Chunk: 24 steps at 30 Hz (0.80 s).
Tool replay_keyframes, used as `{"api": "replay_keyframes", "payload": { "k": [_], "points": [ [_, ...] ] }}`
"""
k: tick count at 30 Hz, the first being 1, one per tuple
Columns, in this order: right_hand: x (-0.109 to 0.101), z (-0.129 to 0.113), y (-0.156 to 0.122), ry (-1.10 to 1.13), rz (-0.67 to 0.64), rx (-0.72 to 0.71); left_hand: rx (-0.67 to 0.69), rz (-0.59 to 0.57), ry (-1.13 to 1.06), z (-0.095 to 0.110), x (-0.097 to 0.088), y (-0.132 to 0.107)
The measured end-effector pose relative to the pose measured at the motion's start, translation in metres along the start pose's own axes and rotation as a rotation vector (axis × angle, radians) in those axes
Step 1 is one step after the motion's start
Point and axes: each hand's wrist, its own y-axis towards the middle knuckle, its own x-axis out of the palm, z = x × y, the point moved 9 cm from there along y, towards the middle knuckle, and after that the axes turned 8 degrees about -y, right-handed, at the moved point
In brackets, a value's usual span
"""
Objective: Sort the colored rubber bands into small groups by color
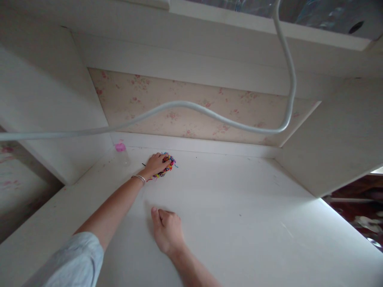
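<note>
Near the back of the white surface (209,191), my left hand (155,164) lies over a tangled bundle of thin multicoloured strands (171,162). Its fingers are curled onto the bundle, and loose ends stick out on the right side and below. The palm hides part of the strands. Closer to me, my right hand (168,231) is closed in a fist, thumb against the fingers, apart from the bundle. Whatever it may hold is hidden. Left of my left hand stands a small clear bottle (124,158) with a pink cap (120,147).
A white cable (179,104) hangs across the view in front of the floral wallpaper (170,115). White panels (338,131) close the sides, and a shelf (239,22) overhangs above. Small dark specks dot the surface.
</note>
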Motion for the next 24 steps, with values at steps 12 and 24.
{"api": "replay_keyframes", "payload": {
  "k": [12,24],
  "points": [
    [0.000,-0.002,-0.001,0.038,-0.006,-0.034,0.185,-0.117,-0.031,0.053,0.008,-0.107],
    [-0.001,0.000,-0.002,0.053,-0.004,-0.025,-0.058,-0.009,-0.017,-0.029,-0.047,-0.068]
  ]
}}
